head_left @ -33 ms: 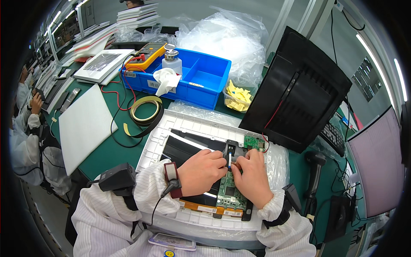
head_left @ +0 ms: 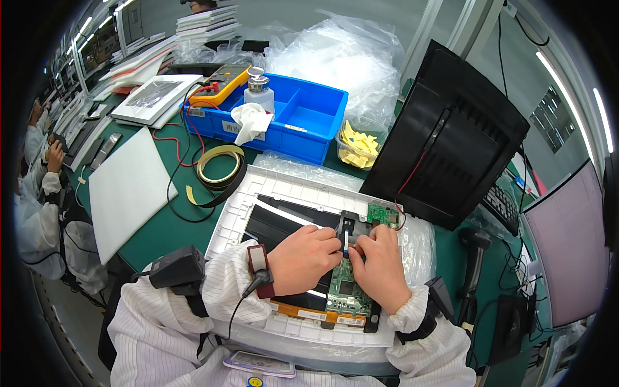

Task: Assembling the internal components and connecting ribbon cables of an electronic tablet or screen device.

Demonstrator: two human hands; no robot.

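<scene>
A white flat ribbon cable [head_left: 346, 239] with a blue end runs down to a green circuit board [head_left: 348, 288] in an open display panel. From the left, my left hand [head_left: 304, 259] reaches over the black panel back [head_left: 267, 222], fingers curled and tips closed at the cable's blue end. My right hand [head_left: 382, 269] pinches at the cable's other side with thumb and forefinger; its fingertips are partly hidden. The white plastic frame [head_left: 227, 222] lies face down around the panel. A smaller green board [head_left: 383, 214] sits near its upper right corner.
Behind the frame stands a blue bin [head_left: 316, 142] with a pump bottle [head_left: 259, 93] and a yellow multimeter [head_left: 222, 84]. Tape roll [head_left: 219, 166] and white foam sheet [head_left: 129, 190] lie left. A black display housing [head_left: 451, 135], scanner [head_left: 474, 258] and monitor [head_left: 570, 245] stand right.
</scene>
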